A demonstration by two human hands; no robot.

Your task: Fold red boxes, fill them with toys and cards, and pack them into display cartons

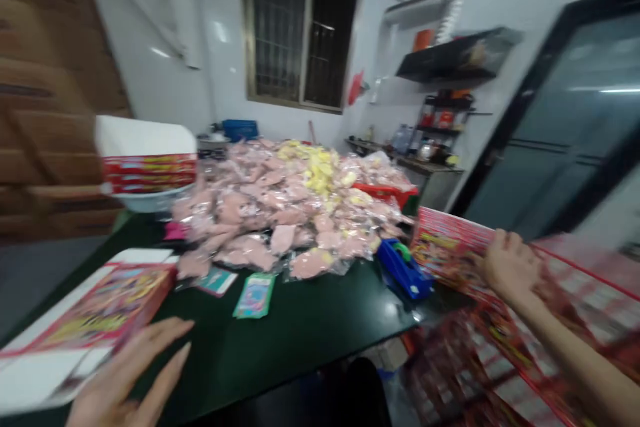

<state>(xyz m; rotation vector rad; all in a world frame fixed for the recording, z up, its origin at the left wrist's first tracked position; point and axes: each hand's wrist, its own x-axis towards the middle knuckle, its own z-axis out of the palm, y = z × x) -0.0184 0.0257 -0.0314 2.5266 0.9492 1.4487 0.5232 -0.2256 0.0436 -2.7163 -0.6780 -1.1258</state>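
My left hand (133,373) is at the lower left with fingers stretched and apart, holding nothing. It is beside a printed red and yellow carton (107,307), which lies on the green table with its white flaps out. At the right my right hand (513,267) is reached out, somewhat blurred, with its fingers apart. Its thumb overlaps the edge of a red printed carton (450,243) that leans at the table's end; whether they touch I cannot tell. Left of that carton sits a blue tape dispenser (405,268) with green tape.
A large heap of bagged pink pieces (265,200), with yellow pieces (320,170) on it, covers the table's back. Small green card packs (255,295) lie before it. A basin (150,199) holds stacked flat cartons (150,170). Several red-and-white packages (505,340) fill the lower right.
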